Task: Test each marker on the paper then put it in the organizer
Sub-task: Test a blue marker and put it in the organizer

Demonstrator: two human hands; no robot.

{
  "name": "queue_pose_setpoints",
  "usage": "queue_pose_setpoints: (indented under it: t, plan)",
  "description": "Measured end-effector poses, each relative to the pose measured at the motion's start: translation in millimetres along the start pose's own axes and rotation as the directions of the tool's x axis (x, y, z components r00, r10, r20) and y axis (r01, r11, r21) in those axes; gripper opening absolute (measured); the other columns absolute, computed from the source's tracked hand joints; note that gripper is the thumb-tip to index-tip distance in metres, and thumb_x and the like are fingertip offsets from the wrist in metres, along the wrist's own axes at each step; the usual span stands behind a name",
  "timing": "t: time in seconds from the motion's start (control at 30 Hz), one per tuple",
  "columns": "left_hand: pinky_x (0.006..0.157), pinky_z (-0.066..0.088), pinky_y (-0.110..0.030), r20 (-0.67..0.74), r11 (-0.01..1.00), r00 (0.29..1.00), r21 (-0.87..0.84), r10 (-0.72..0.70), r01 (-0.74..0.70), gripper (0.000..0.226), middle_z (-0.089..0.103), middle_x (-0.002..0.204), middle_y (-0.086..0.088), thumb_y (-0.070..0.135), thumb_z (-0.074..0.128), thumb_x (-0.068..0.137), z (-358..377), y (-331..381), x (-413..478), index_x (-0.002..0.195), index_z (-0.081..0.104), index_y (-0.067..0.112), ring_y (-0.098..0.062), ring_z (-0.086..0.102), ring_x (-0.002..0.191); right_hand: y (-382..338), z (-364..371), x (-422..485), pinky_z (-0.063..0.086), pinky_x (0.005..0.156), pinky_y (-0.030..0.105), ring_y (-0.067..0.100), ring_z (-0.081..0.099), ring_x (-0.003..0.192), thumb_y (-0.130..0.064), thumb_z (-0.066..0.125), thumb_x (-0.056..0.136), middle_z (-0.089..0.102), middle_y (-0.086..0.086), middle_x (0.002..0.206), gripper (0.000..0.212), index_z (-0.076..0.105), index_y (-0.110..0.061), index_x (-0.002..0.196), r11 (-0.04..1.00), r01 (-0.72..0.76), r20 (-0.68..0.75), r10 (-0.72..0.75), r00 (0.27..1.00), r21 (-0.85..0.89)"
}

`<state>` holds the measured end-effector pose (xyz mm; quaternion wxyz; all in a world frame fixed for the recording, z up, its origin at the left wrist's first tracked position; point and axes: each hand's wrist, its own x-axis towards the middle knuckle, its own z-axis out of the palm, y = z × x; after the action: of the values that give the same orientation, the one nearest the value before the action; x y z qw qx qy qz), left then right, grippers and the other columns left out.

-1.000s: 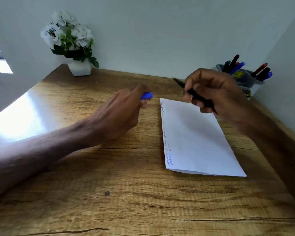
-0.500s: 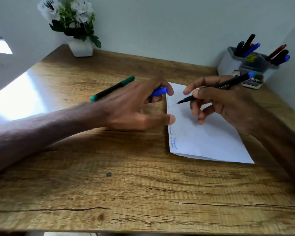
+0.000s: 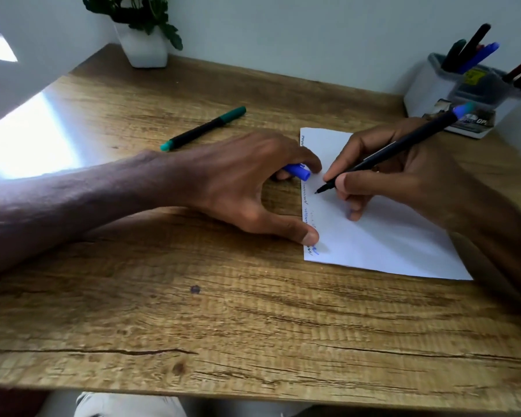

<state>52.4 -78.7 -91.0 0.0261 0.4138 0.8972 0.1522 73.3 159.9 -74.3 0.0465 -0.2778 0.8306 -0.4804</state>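
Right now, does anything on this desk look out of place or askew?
Only small things. The paper lies askew to the desk edge. A green marker lies loose to its left, far from the organizer. A small dark spot marks the wood.

Black marker (image 3: 397,145), uncapped, blue-ended, slanted in the right fingers (image 3: 354,150), tip at white paper (image 3: 388,242); blue cap (image 3: 298,171) under left fingers (image 3: 306,156); green-capped marker (image 3: 203,128) lies beyond them; marker-filled organizer (image 3: 430,85) beyond right fingers.
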Motion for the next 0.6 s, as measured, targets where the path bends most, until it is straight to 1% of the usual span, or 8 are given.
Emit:
queue_pose_setpoints:
  t: [0.1,0.17,0.27,0.37,0.47,0.6]
  plan:
    - [0.094,0.051,-0.035,-0.005,1.0,1.0,0.004,0.006,-0.006,0.106,0.058,0.118,0.018,0.096,0.048,0.063,0.7,0.2,-0.5,0.148,0.045,0.033,-0.001,0.054,0.1,0.5,6.0,1.4,0.056,0.047,0.034,0.026,0.063,0.045,0.004,0.068,0.078,0.067,0.011,0.061,0.006,0.072,0.004,0.082,0.997,0.058,-0.015,-0.059,0.998,-0.04]
    - [0.095,0.051,-0.037,-0.003,1.0,1.0,0.012,0.006,-0.006,0.105,0.056,0.116,0.018,0.096,0.049,0.064,0.8,0.0,-0.2,0.148,0.045,0.033,-0.002,0.054,0.101,1.4,9.6,1.8,0.053,0.046,0.03,0.023,0.061,0.042,0.004,0.066,0.077,0.065,0.004,0.057,0.006,0.072,0.002,0.077,0.995,0.07,-0.009,-0.071,0.997,-0.069]
    - [0.095,0.051,-0.039,-0.005,1.0,1.0,0.019,0.016,-0.016,0.105,0.057,0.116,0.017,0.096,0.049,0.064,1.8,-0.8,0.4,0.147,0.046,0.032,-0.004,0.055,0.101,1.8,11.8,1.8,0.049,0.047,0.024,0.022,0.061,0.04,0.003,0.067,0.076,0.066,0.006,0.056,0.007,0.072,-0.002,0.075,0.991,0.083,0.008,-0.082,0.997,-0.108]
    - [0.095,0.051,-0.038,-0.005,1.0,1.0,0.022,0.021,-0.021,0.105,0.06,0.123,0.014,0.097,0.048,0.064,2.2,-1.0,0.9,0.147,0.046,0.031,-0.005,0.056,0.101,1.4,11.5,2.1,0.048,0.048,0.022,0.021,0.061,0.04,0.003,0.067,0.076,0.067,0.004,0.056,0.008,0.072,-0.002,0.075,0.99,0.084,0.011,-0.083,0.996,-0.115]
    - [0.095,0.051,-0.038,-0.009,0.999,1.0,0.027,0.024,-0.023,0.105,0.06,0.124,0.013,0.096,0.047,0.065,2.2,-1.0,1.0,0.146,0.047,0.03,-0.005,0.056,0.102,0.5,13.1,2.4,0.047,0.048,0.021,0.019,0.06,0.039,0.002,0.068,0.076,0.068,0.0,0.057,0.009,0.073,-0.004,0.075,0.985,0.088,0.014,-0.087,0.996,-0.148]
    - [0.094,0.051,-0.037,-0.008,0.999,1.0,0.027,0.017,-0.017,0.106,0.06,0.125,0.013,0.096,0.048,0.064,1.9,-0.3,0.9,0.147,0.046,0.029,-0.004,0.056,0.101,0.1,14.6,2.8,0.047,0.045,0.022,0.013,0.059,0.041,0.0,0.069,0.076,0.068,-0.008,0.059,0.011,0.074,-0.008,0.075,0.981,0.07,0.02,-0.067,0.998,-0.18]
